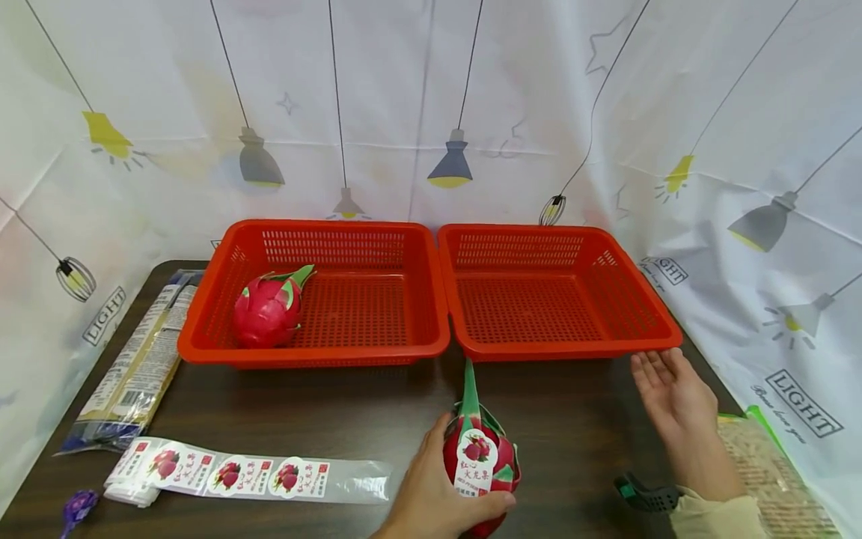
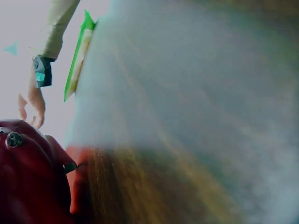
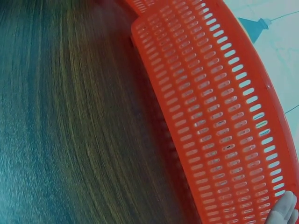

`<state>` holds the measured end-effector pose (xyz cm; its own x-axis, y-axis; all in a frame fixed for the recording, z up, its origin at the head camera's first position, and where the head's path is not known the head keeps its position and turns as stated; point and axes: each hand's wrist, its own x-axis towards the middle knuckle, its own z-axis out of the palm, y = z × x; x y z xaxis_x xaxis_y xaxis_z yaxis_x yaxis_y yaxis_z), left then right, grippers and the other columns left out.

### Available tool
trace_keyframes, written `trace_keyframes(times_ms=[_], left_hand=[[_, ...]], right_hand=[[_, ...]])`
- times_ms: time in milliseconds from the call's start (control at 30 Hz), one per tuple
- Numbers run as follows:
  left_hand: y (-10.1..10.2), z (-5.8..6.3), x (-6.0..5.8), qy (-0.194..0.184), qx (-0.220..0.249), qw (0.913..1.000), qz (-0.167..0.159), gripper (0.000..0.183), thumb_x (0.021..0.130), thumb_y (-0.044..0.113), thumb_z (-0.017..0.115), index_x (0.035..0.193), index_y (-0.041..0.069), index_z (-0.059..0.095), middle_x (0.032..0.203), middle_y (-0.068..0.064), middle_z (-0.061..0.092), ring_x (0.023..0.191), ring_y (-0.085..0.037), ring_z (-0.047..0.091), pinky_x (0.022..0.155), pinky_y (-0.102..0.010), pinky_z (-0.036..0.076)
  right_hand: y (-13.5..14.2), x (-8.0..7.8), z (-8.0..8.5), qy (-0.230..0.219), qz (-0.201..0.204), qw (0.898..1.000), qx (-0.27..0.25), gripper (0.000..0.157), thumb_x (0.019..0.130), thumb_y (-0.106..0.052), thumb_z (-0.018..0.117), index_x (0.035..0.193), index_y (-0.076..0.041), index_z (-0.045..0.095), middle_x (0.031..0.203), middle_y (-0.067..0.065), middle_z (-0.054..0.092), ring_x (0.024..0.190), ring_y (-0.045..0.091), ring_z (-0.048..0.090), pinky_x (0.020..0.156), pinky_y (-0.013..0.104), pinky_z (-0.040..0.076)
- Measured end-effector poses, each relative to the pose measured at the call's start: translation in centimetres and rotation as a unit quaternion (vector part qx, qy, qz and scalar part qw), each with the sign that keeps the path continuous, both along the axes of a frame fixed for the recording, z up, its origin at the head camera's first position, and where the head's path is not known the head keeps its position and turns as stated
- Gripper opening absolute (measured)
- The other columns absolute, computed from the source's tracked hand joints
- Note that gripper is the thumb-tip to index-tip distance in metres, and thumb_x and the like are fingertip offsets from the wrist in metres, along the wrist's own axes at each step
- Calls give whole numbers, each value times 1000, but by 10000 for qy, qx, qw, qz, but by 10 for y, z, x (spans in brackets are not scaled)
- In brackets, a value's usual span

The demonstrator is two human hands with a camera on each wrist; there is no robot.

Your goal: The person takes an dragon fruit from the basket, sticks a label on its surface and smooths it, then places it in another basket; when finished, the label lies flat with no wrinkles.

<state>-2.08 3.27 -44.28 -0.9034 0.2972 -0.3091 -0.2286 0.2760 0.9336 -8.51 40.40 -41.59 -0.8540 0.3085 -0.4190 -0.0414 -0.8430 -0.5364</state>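
Observation:
My left hand (image 1: 447, 490) grips a red dragon fruit (image 1: 501, 483) low in the middle of the head view, thumb across its near side. A round-topped white sticker (image 1: 475, 463) with a fruit picture is on its front, and its green stem points away from me. In the left wrist view the dragon fruit (image 2: 30, 179) shows large and dark. My right hand (image 1: 683, 408) is at the front right corner of the right red basket (image 1: 572, 349), fingers reaching up to its rim. In the right wrist view its fingertips (image 3: 285, 207) lie against the basket's slotted side.
Another dragon fruit (image 1: 268, 308) lies in the left red basket (image 1: 316, 359). A strip of stickers (image 1: 245, 477) lies at front left, near a purple lollipop (image 1: 79, 506). Filled plastic packets stand at the left (image 1: 138, 367) and right (image 1: 774, 468) edges. Printed cloth (image 1: 377, 97) hangs behind.

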Motion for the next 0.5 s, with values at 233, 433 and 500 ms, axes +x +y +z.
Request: trace_keyframes(times_ms=[233, 433, 500], left_hand=[[-13, 6, 9, -436, 134, 9989, -147, 113, 63, 54, 93, 152, 12, 37, 133, -5, 58, 109, -21, 59, 87, -51, 60], [-33, 29, 17, 112, 526, 9976, -438, 107, 68, 40, 92, 153, 8, 35, 136, -9, 58, 114, -24, 60, 95, -55, 57], [-36, 50, 16, 86, 712, 9964, -453, 106, 70, 42, 92, 154, 13, 34, 134, -7, 59, 113, -23, 61, 92, -51, 59]], right_hand=[[0, -2, -2, 36, -47, 9998, -172, 25, 100, -19, 61, 125, -16, 60, 104, 7, 64, 100, 21, 65, 92, 34, 60], [3, -3, -2, 113, -14, 9993, -345, 23, 101, -16, 60, 124, -13, 57, 102, 8, 63, 98, 22, 64, 91, 34, 60], [4, -4, -2, 183, 32, 9991, -383, 23, 101, -15, 59, 124, -13, 57, 103, 9, 62, 98, 22, 64, 91, 34, 60]])
